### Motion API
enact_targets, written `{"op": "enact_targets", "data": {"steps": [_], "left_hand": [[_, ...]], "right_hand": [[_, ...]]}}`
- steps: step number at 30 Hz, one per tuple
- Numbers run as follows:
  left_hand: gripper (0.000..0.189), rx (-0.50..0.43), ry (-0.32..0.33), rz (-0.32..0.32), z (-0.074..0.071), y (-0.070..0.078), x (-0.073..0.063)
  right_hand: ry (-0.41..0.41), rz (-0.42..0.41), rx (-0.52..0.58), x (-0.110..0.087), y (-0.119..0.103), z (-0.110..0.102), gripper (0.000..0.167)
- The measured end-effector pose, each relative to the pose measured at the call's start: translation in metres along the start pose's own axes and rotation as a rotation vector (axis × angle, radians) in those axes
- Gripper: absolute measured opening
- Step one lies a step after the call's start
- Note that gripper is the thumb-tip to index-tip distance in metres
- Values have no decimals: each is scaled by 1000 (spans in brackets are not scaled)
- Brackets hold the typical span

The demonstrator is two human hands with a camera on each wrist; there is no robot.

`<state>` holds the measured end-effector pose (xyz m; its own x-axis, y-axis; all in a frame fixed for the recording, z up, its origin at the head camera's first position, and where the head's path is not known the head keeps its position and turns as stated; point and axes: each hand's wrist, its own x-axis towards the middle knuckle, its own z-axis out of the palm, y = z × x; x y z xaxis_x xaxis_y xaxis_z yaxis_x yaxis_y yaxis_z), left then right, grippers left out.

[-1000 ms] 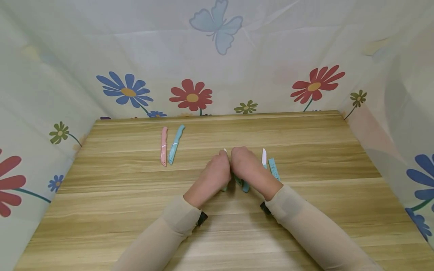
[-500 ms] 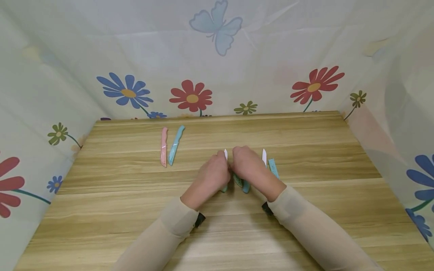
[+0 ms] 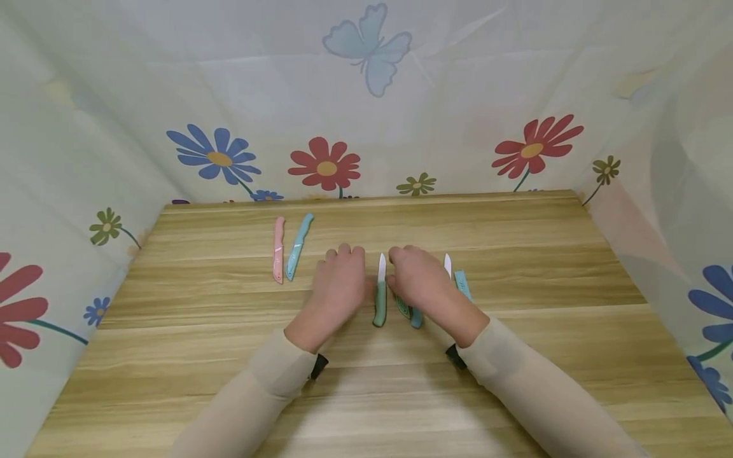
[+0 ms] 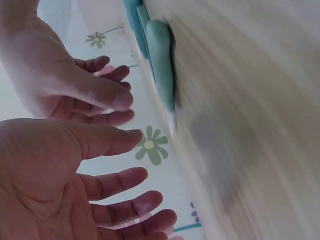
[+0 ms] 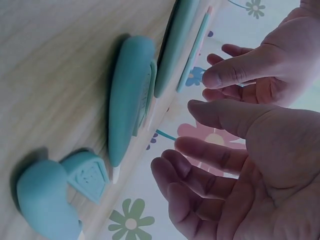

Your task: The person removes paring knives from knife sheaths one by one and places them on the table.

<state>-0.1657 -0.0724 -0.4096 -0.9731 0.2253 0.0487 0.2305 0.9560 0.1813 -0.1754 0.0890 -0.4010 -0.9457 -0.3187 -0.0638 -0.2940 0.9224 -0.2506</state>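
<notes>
My left hand (image 3: 342, 283) hovers left of a green-handled paring knife (image 3: 380, 304), fingers spread and holding nothing. The knife lies on the table, its white blade pointing away. On its other side my right hand (image 3: 420, 280) is raised above the table, fingers loosely bent with nothing in them. Under that hand are a green blade sheath (image 3: 403, 308) and a blue-handled paring knife (image 3: 416, 318), both partly hidden in the head view. The right wrist view shows that turquoise handle (image 5: 130, 100) whole. Farther right lie another unsheathed knife (image 3: 448, 264) and a blue sheath (image 3: 462, 284).
Toward the back left, a pink sheathed knife (image 3: 279, 251) and a light blue sheathed knife (image 3: 299, 248) lie side by side. A flower-printed curtain (image 3: 458, 95) surrounds the wooden table (image 3: 229, 356) at the back and sides.
My left hand has let go of the green-handled knife and moved left, uncovering it on the table. The right hand has barely shifted.
</notes>
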Motion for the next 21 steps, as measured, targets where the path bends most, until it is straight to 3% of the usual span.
{"op": "enact_targets", "data": {"steps": [10, 18, 21], "left_hand": [[37, 55, 73, 18, -9, -26, 6], [30, 118, 138, 104, -17, -46, 17], [31, 142, 135, 114, -21, -56, 23]], "right_hand": [[74, -62, -130, -7, -5, 3, 38], [97, -111, -165, -6, -10, 7, 39], [100, -131, -169, -5, -12, 8, 40]]}}
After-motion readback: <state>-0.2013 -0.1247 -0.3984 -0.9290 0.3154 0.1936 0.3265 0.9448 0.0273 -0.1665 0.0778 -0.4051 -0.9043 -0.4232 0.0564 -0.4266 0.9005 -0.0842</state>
